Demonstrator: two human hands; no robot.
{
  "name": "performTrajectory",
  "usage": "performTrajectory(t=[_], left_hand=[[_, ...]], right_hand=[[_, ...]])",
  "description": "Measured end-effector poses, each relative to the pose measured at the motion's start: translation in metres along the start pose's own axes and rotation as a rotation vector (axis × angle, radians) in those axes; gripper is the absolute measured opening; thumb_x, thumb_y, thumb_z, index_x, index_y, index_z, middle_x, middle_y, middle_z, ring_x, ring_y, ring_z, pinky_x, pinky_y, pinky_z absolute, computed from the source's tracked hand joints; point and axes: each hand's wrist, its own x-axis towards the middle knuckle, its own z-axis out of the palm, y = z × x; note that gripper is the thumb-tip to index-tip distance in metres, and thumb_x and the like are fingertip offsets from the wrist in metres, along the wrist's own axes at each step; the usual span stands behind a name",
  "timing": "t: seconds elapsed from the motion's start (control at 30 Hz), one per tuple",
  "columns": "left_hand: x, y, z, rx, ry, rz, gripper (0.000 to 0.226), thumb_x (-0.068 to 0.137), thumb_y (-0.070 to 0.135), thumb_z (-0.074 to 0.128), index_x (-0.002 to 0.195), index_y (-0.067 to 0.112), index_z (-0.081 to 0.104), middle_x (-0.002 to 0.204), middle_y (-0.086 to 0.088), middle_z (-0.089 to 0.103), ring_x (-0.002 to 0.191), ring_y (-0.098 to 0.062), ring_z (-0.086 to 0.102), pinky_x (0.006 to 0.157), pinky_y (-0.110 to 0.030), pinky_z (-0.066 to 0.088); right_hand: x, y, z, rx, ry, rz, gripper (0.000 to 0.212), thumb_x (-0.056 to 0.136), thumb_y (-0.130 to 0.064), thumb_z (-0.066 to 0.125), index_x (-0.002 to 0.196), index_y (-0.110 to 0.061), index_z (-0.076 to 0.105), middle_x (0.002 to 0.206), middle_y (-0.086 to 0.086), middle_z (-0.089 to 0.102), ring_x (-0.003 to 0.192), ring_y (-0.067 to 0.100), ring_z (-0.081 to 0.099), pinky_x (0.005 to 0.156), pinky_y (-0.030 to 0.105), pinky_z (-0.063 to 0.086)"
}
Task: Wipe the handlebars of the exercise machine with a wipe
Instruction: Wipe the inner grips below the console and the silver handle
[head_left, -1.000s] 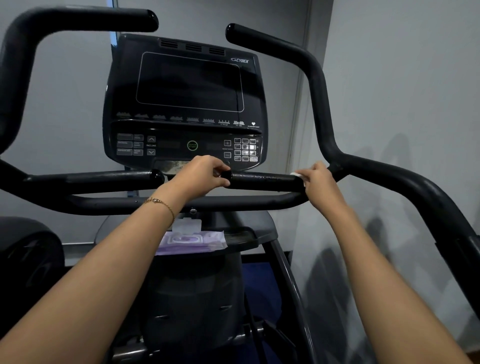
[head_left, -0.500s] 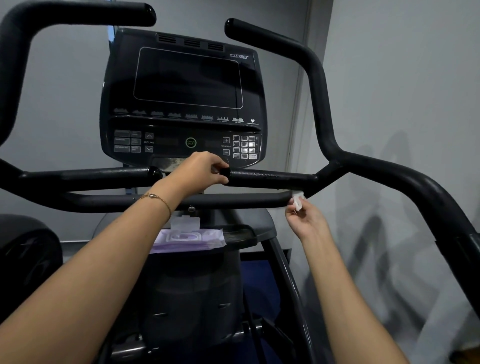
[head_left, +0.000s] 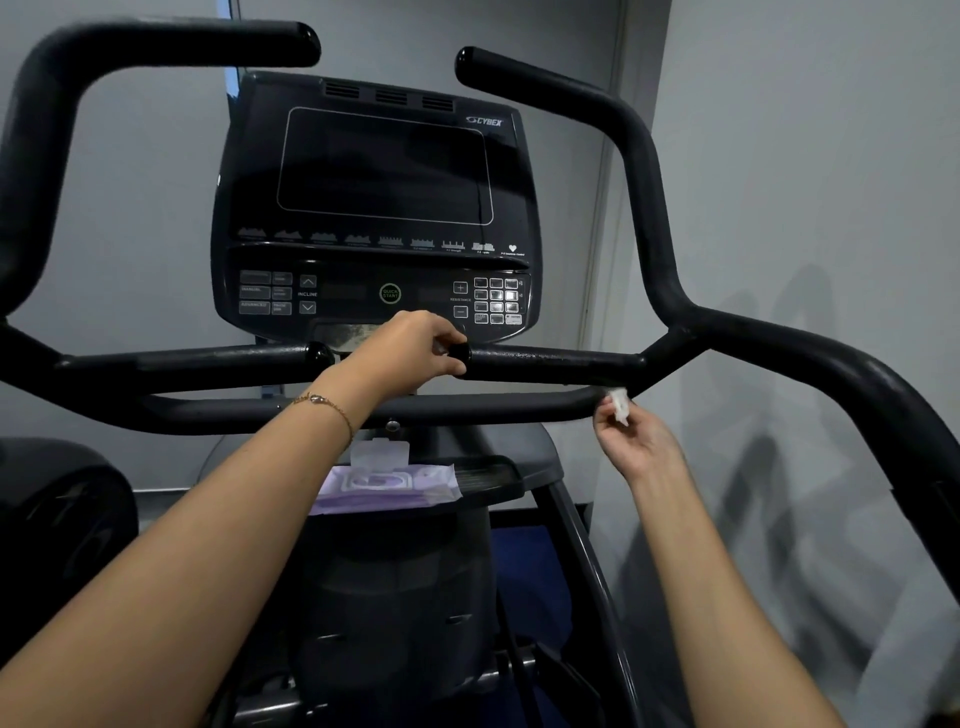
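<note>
The small white wipe (head_left: 618, 404) is pinched between thumb and fingertips of the right grip (head_left: 641, 447), a bare hand held palm-up just below the right end of the lower crossbar (head_left: 493, 410). The top of the wipe touches the underside of that bar, close to where it joins the angled side tube. The left grip (head_left: 410, 353) is curled round the capped inner end of the short upper bar (head_left: 550, 361).

1 second ago the right grip and wipe were on top of the short upper bar; they now sit under the crossbar, much as 0.5 seconds ago. The left grip has not shifted.

On the tray (head_left: 493, 475) under the console (head_left: 379, 208) lies 1 purple wipes pack (head_left: 387, 488), its flap standing open.
</note>
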Motion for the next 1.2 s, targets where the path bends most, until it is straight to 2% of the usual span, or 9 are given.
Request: performTrajectory(t=[0.13, 0.3, 0.4, 0.53, 0.7, 0.83, 0.97, 1.1, 1.2], left_hand=[[-0.001, 0.0, 0.0, 0.015, 0.003, -0.006, 0.04, 0.081, 0.024, 0.071, 0.12, 0.017, 0.062, 0.112, -0.004, 0.065, 0.103, -0.015, 0.06, 0.093, -0.033, 0.049], [-0.002, 0.002, 0.0, 0.036, 0.009, -0.018, 0.04, 0.082, 0.026, 0.071, 0.12, 0.02, 0.062, 0.11, -0.003, 0.065, 0.101, -0.016, 0.06, 0.092, -0.037, 0.049], [-0.003, 0.003, -0.002, 0.042, 0.007, -0.018, 0.04, 0.082, 0.026, 0.071, 0.121, 0.019, 0.062, 0.111, -0.004, 0.065, 0.102, -0.016, 0.059, 0.093, -0.035, 0.049], [-0.005, 0.004, 0.0, 0.04, 0.013, -0.02, 0.04, 0.083, 0.026, 0.07, 0.121, 0.02, 0.061, 0.112, -0.003, 0.064, 0.103, -0.016, 0.059, 0.093, -0.035, 0.049], [-0.005, 0.004, -0.002, 0.044, 0.008, -0.014, 0.04, 0.082, 0.026, 0.07, 0.121, 0.019, 0.062, 0.112, -0.004, 0.064, 0.102, -0.016, 0.059, 0.092, -0.034, 0.049], [-0.006, 0.004, 0.0, 0.027, 0.013, -0.011, 0.04, 0.083, 0.024, 0.069, 0.122, 0.018, 0.061, 0.113, -0.002, 0.064, 0.103, -0.013, 0.058, 0.092, -0.031, 0.048], [-0.006, 0.004, -0.002, 0.036, 0.017, -0.012, 0.04, 0.083, 0.026, 0.069, 0.122, 0.019, 0.061, 0.113, -0.002, 0.064, 0.103, -0.013, 0.058, 0.09, -0.031, 0.049], [-0.007, 0.002, 0.0, 0.027, 0.032, -0.014, 0.038, 0.083, 0.026, 0.07, 0.12, 0.021, 0.062, 0.113, 0.0, 0.065, 0.103, -0.012, 0.058, 0.089, -0.029, 0.048], [-0.006, 0.001, 0.001, 0.03, 0.032, -0.011, 0.039, 0.082, 0.027, 0.07, 0.12, 0.022, 0.062, 0.112, 0.001, 0.064, 0.102, -0.012, 0.058, 0.089, -0.03, 0.048]], right_hand=[[-0.01, 0.021, 0.007, -0.126, -0.027, 0.027, 0.019, 0.095, 0.005, 0.035, 0.084, -0.003, 0.048, 0.079, 0.012, 0.048, 0.063, 0.013, 0.045, 0.038, 0.014, 0.041], [-0.014, 0.024, 0.005, 0.051, -0.062, 0.039, 0.019, 0.097, 0.0, 0.033, 0.088, -0.004, 0.049, 0.079, 0.012, 0.049, 0.063, 0.013, 0.046, 0.041, 0.016, 0.044], [-0.013, 0.042, 0.015, 0.004, -0.066, 0.077, 0.02, 0.095, 0.001, 0.033, 0.085, -0.003, 0.05, 0.079, 0.011, 0.051, 0.064, 0.013, 0.047, 0.041, 0.017, 0.043], [-0.023, 0.048, 0.008, 0.013, -0.105, 0.122, 0.018, 0.095, 0.003, 0.032, 0.091, -0.002, 0.05, 0.08, 0.015, 0.05, 0.064, 0.014, 0.046, 0.041, 0.016, 0.044], [-0.018, 0.063, 0.021, -0.02, -0.149, 0.121, 0.015, 0.079, 0.01, 0.043, 0.08, -0.003, 0.05, 0.078, 0.01, 0.049, 0.066, 0.012, 0.047, 0.04, 0.014, 0.044], [-0.027, 0.074, 0.016, -0.067, -0.172, 0.141, 0.022, 0.091, 0.009, 0.033, 0.082, -0.003, 0.049, 0.077, 0.013, 0.052, 0.065, 0.015, 0.047, 0.042, 0.016, 0.043], [-0.019, 0.078, 0.025, -0.028, -0.2, 0.123, 0.019, 0.074, 0.012, 0.04, 0.078, -0.004, 0.048, 0.068, 0.01, 0.053, 0.058, 0.013, 0.049, 0.039, 0.015, 0.043], [-0.034, 0.115, 0.031, -0.191, -0.255, 0.21, 0.026, 0.091, 0.011, 0.031, 0.08, -0.003, 0.05, 0.078, 0.013, 0.054, 0.061, 0.015, 0.052, 0.042, 0.016, 0.046], [-0.035, 0.102, 0.026, -0.152, -0.221, 0.169, 0.021, 0.087, 0.01, 0.036, 0.081, -0.003, 0.051, 0.077, 0.012, 0.056, 0.058, 0.014, 0.055, 0.045, 0.016, 0.048]])
